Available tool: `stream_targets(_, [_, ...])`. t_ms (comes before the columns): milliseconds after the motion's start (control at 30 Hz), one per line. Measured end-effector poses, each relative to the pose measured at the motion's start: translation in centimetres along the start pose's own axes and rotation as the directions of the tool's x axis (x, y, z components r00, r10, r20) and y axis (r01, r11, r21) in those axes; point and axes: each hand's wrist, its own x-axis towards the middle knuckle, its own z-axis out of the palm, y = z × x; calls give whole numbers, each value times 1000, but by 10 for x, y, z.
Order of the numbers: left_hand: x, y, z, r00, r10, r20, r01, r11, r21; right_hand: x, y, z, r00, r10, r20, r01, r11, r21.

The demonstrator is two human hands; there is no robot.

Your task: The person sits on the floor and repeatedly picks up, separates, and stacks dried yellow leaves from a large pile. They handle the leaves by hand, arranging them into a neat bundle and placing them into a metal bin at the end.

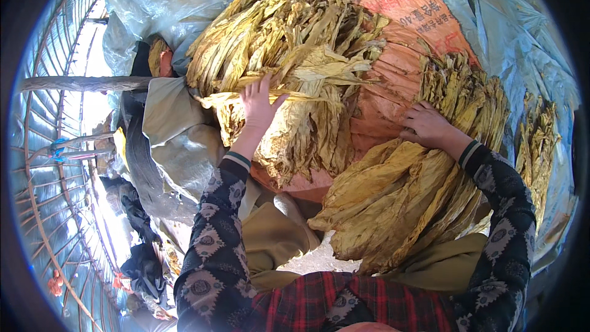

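Observation:
Dried yellow-brown leaves, tobacco by their look, lie in heaps before me. My left hand point(259, 105) rests on the front part of the large leaf heap point(276, 32), fingers spread, touching a pale leaf point(304, 96) that runs crosswise. At the right, my right hand point(426, 124) lies at the stem end of a bundle of broad brown leaves point(396, 198) that fans down over my lap; its fingertips are partly hidden, so whether it grips is unclear. Just beyond that hand stands another leaf pile point(465, 92). An orange woven sack point(382, 83) is spread between the piles.
Bluish plastic sheeting point(152, 0) lies behind and to the right. A further leaf pile point(537, 147) is at the far right. On the left, a wooden pole point(87, 84) reaches toward grey-brown cloth point(168, 110), near a curved lattice wall point(46, 184) covered with sheeting.

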Motion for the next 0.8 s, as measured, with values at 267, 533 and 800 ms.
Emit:
stream_targets(267, [10,-93,-40,972,183,-148,-187,982,-10,9,-7,-3,994,16,109,-14,1000,-20])
stream_targets(533, [25,11,-76,992,-85,-95,52,950,-307,3,-3,-5,994,56,89,-55,998,-20])
stream_targets(800, [42,-7,-47,992,90,-93,-106,976,-191,5,5,6,996,26,82,-23,999,-33])
